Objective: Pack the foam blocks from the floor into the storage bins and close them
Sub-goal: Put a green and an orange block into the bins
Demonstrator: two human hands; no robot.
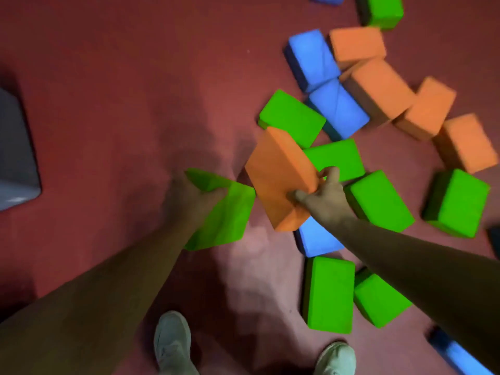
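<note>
My left hand (193, 197) grips a green foam block (228, 215), held tilted above the red floor. My right hand (323, 194) pinches the near edge of an orange foam block (276, 174), lifted and tilted over the pile. Several green, blue and orange blocks lie scattered on the floor to the right, among them a green block (378, 200) just right of my right hand and a blue block (315, 239) under my right forearm. A grey bin corner (16, 163) shows at the left edge; its inside is out of view.
My two shoes (173, 342) (336, 358) stand at the bottom on the red carpet (121, 77). Two green blocks (328, 293) lie just ahead of my right foot. A blue block (457, 355) sits at the bottom right.
</note>
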